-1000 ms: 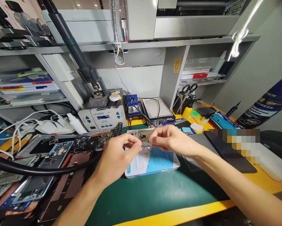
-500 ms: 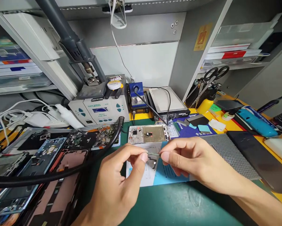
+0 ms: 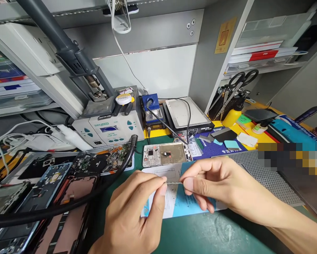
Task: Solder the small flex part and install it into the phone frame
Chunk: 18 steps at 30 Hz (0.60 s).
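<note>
My left hand [image 3: 133, 215] and my right hand [image 3: 213, 185] each pinch one end of a thin, flat strip [image 3: 173, 182], seen edge-on, held level between them above a white and blue card [image 3: 183, 203] on the green mat. Just behind the card lies an opened phone frame [image 3: 167, 154] with its circuit board showing. Both hands have thumb and forefinger pressed together on the strip's ends.
A hot-air rework station [image 3: 109, 128] stands behind, its thick black hose [image 3: 68, 206] curving across the left. Several dismantled phones [image 3: 49, 183] crowd the left side. A blue soldering stand [image 3: 151, 111], heating plate [image 3: 186, 114], scissors holder [image 3: 228, 100] and grey mesh pad [image 3: 264, 178] lie to the right.
The view has moved closer and lower over the bench. Both hands dropped from in front of the phone frame to over the card, and drew slightly apart along the strip.
</note>
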Each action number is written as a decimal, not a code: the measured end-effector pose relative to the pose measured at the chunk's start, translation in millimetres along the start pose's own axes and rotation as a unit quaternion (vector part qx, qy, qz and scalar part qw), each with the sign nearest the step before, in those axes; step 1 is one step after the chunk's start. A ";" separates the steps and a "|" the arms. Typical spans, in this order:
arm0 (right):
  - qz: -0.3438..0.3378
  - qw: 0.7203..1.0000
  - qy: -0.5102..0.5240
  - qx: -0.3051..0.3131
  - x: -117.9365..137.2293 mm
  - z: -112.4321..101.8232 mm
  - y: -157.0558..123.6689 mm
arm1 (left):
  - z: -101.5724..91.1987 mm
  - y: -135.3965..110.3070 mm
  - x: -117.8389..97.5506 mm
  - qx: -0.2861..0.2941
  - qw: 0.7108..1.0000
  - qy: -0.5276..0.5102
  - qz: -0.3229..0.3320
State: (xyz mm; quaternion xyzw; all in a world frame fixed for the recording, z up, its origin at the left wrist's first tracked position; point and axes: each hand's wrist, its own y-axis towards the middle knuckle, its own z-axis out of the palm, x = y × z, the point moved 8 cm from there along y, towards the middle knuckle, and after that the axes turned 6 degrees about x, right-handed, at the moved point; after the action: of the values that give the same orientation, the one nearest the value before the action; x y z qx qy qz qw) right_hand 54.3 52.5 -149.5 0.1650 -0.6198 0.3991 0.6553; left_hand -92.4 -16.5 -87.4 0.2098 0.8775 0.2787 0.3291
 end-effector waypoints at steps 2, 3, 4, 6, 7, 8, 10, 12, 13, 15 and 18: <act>0.002 1.000 0.006 -0.002 0.1 -0.3 -0.2 | 0.6 0.8 -0.1 -0.002 1.000 0.001 0.003; 0.003 1.000 0.009 -0.003 0.1 -0.5 0.1 | 0.1 0.6 0.1 -0.007 1.000 0.002 0.006; 0.004 1.000 0.012 -0.005 0.1 -0.8 0.6 | -0.3 0.2 0.1 -0.010 1.000 0.001 0.011; 0.005 1.000 0.020 -0.007 0.4 -1.0 2.1 | -1.5 -1.1 -0.3 -0.017 1.000 0.005 0.019; 0.006 1.000 0.021 -0.008 0.6 -0.7 2.9 | -1.5 -1.6 -0.2 -0.017 1.000 0.006 0.018; 0.006 1.000 0.023 -0.009 0.9 -0.5 3.6 | -1.4 -2.1 -0.2 -0.015 1.000 0.006 0.016; 0.005 1.000 0.024 -0.014 1.5 0.3 4.6 | -0.6 -2.9 0.2 -0.012 1.000 0.009 0.003; 0.004 0.999 0.023 -0.023 1.7 0.6 4.7 | -1.5 -4.1 -1.3 -0.023 1.000 0.013 -0.001; 0.005 0.999 0.023 -0.028 1.4 0.6 4.3 | -1.8 -4.8 -1.2 -0.029 0.999 0.017 -0.008; 0.004 0.999 0.019 -0.030 0.8 1.6 3.0 | -1.7 -5.7 -0.6 -0.037 0.999 0.025 -0.020; 0.007 1.000 0.002 -0.015 -1.4 5.3 0.7 | -1.7 -5.1 -1.4 -0.046 0.999 0.015 -0.012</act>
State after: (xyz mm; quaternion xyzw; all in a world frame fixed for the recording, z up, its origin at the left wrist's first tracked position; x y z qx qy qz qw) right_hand 50.2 48.7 -150.1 0.1502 -0.6252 0.3947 0.6563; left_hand -93.5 -21.7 -88.9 0.1796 0.8712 0.3176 0.3285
